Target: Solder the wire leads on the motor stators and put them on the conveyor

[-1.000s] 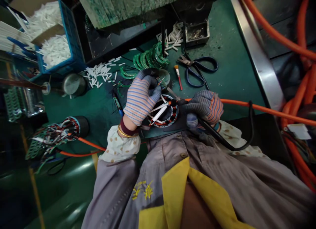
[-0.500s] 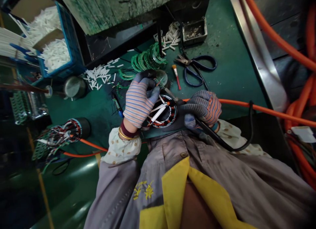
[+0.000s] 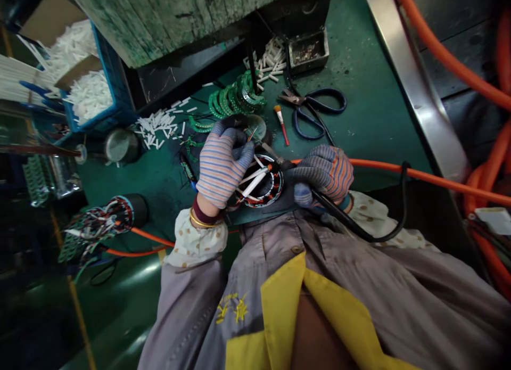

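My left hand [image 3: 224, 165], in a striped glove with dark fingertips, pinches thin wires [image 3: 252, 134] above the upper left of a round wound coil ring [image 3: 276, 188]. White sleeves [image 3: 254, 181] and an orange-tipped lead cross the ring's opening. My right hand [image 3: 325, 174], gloved too, is closed around the dark handle of a soldering-iron-like tool [image 3: 286, 164]. Its metal tip points up and left toward the wires, and a thick black cable runs from its rear. Just behind the wires stands a small round container [image 3: 255, 127]. Whether tip and wires touch is unclear.
Scissors [image 3: 307, 114], a red brush [image 3: 281, 126], a metal tray [image 3: 307, 51] and green strips [image 3: 235, 97] lie beyond my hands. Left are white tubes [image 3: 157, 126], a blue crate [image 3: 114, 101] and another wound coil [image 3: 120, 213]. An orange hose [image 3: 375, 165] crosses right.
The whole view has shifted slightly. My hands, the tool and the coil ring keep nearly the same positions relative to each other.
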`<state>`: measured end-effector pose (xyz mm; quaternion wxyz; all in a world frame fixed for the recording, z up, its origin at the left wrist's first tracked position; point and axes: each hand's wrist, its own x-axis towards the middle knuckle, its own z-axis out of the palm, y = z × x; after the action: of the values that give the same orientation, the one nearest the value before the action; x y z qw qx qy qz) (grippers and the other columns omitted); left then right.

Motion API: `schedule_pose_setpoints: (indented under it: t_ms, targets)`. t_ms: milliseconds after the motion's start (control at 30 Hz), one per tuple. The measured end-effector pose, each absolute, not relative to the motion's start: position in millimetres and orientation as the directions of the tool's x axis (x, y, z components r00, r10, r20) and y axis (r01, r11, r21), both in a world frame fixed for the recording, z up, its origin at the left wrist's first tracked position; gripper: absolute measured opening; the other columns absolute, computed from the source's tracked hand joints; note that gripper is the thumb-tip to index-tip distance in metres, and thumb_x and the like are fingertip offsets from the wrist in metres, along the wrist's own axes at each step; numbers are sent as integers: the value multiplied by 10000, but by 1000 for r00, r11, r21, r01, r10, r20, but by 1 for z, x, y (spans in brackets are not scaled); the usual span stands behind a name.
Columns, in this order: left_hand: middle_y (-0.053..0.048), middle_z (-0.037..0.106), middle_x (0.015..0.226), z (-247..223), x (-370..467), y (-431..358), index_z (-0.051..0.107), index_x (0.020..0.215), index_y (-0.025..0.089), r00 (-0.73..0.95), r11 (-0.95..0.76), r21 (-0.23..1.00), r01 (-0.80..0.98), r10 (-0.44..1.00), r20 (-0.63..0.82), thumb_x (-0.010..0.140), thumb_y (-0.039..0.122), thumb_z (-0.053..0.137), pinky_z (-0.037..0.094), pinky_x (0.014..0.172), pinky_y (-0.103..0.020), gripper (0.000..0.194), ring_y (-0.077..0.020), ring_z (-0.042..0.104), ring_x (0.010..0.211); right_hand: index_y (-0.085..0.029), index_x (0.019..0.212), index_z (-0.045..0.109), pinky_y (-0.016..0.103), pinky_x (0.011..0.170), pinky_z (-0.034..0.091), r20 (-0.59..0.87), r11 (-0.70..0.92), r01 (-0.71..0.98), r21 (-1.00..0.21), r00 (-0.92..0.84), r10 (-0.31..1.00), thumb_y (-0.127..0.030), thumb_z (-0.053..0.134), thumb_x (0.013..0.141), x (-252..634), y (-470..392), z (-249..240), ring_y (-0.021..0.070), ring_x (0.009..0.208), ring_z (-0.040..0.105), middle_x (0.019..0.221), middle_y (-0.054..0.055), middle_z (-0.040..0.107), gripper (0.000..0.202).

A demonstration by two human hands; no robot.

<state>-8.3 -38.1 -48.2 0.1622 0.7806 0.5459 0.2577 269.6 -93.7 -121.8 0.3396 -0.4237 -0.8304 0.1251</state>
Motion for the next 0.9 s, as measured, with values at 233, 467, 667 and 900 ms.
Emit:
schedule_pose_setpoints:
  t_ms: [233, 467, 667, 900]
  targets:
    - [-87, 775, 1265, -52, -10, -37, 723, 1121, 279, 292, -372, 530, 762, 928, 230, 1158, 444, 871, 695, 1213, -542, 224, -335, 790, 1247, -384, 972, 931, 438, 797, 476, 364, 568, 647, -508, -436, 823, -584, 483, 1220, 268, -90, -115, 289, 851, 670, 768, 64, 740, 550]
    - [-91, 787, 1212, -49, -9, -39, 728, 1113, 295, 281, -370, 510, 777, 928, 245, 1177, 517, 837, 730, 1138, -525, 255, -330, 789, 1186, -404, 1043, 936, 461, 808, 488, 335, 529, 674, -515, -409, 848, -631, 479, 1202, 265, -93, -123, 322, 860, 668, 757, 77, 719, 535]
    - [-118, 764, 1321, -46, -7, -41, 720, 1178, 271, 302, -370, 491, 789, 929, 215, 1211, 521, 785, 668, 1234, -574, 261, -359, 783, 1289, -390, 1120, 950, 466, 783, 476, 474, 608, 634, -478, -397, 786, -740, 438, 1197, 264, -93, -130, 306, 839, 650, 802, 80, 740, 624]
    - [-151, 766, 1444, -34, 2, -45, 740, 1247, 266, 281, -312, 297, 902, 949, 144, 1205, 440, 693, 639, 1238, -546, 185, -387, 739, 1384, -332, 1175, 947, 420, 770, 425, 730, 716, 578, -392, -278, 624, -530, 458, 1285, 252, -86, -121, 252, 823, 622, 830, 44, 741, 539]
